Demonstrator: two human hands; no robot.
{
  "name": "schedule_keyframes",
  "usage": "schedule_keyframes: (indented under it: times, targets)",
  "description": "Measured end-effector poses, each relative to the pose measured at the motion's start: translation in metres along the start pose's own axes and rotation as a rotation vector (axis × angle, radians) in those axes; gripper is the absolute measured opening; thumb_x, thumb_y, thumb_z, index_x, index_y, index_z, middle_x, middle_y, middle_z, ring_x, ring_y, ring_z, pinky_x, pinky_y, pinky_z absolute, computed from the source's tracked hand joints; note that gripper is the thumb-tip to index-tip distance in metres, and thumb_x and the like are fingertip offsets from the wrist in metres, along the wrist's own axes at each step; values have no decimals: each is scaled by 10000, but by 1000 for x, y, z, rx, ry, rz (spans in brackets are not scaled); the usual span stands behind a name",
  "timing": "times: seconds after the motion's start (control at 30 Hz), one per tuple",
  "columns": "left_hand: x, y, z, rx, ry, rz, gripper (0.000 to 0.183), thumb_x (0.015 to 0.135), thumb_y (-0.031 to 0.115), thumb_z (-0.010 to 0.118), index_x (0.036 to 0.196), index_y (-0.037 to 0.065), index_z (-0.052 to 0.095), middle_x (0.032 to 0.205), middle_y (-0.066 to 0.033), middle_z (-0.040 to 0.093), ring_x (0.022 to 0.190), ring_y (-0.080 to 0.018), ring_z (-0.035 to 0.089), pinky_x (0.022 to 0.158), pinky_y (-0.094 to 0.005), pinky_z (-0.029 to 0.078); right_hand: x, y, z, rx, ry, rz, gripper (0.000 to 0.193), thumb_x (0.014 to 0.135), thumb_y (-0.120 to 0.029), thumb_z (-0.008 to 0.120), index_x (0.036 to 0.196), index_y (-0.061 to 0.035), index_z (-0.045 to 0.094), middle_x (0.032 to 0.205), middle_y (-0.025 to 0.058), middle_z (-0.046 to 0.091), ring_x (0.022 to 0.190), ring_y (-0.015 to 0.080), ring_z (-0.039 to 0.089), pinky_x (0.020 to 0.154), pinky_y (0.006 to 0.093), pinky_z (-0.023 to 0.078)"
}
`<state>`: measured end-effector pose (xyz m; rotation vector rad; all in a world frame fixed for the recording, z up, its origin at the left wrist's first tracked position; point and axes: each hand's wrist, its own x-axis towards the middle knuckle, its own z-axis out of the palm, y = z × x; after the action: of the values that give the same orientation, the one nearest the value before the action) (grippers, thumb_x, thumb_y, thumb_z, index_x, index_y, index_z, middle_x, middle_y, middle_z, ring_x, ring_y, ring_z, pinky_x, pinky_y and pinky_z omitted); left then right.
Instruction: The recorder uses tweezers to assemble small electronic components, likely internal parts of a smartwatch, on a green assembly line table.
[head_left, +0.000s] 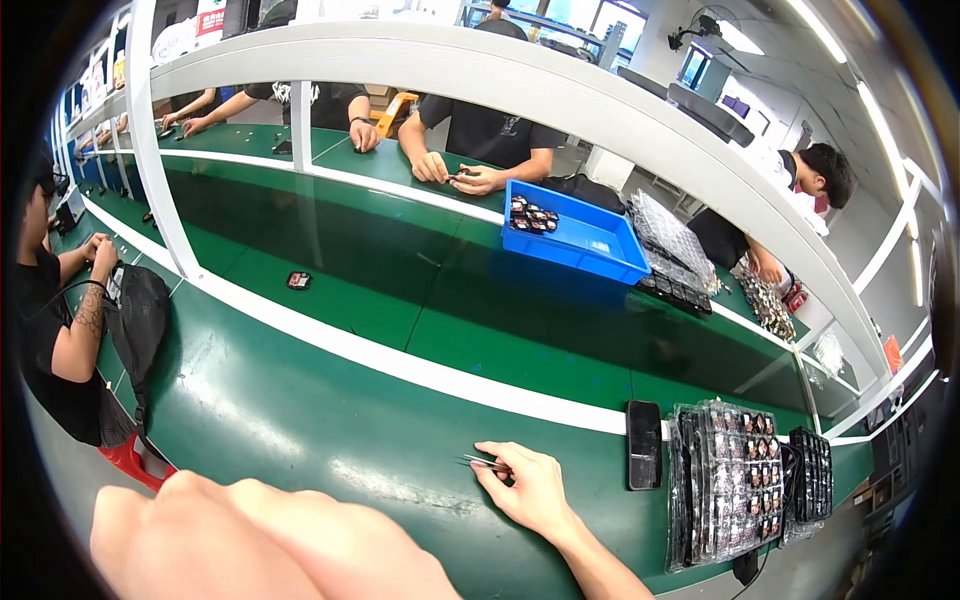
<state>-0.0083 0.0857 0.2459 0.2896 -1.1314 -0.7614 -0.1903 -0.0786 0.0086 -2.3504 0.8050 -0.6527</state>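
Note:
My right hand (530, 487) is over the green bench (330, 440) near its front middle. Its thumb and fingers pinch a thin pair of metal tweezers (484, 462), whose tips point left. No part is visible at the tips. My left hand (250, 540) looms large and close at the lower left, knuckles up and fingers curled under. Whatever it may hold is hidden. To the right of my right hand, a black phone (644, 446) lies on the bench. Beside it stands a stack of clear plastic trays (725, 485) with small dark parts in their pockets.
Beyond a white rail (480, 388) runs a green conveyor belt (390, 300) carrying one small black part (298, 281). A blue bin (575, 240) with dark parts stands on the far side. White frame bars cross above. Several co-workers sit opposite; another person (70, 320) is at left.

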Motion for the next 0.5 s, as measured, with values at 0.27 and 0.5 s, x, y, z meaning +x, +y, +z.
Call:
schedule_keyframes:
  times: [0.27,0.5]
  targets:
    - [-14,5,-1,23,161,-40,55,1091,105,727,1066,71,762,1071,-55,734,1007,-110,685,893,-329,582,4,0,2,9,20,0,282,960,-147,860,1229,-68,824,841,70,746,648,146,682,623,302,559]
    - [-19,15,5,43,252,-41,48,1077,75,741,1035,94,753,1058,-18,730,1036,-83,672,935,-331,571,4,1,5,12,30,-15,283,956,-136,855,1228,-66,824,832,68,739,656,149,684,627,303,557]
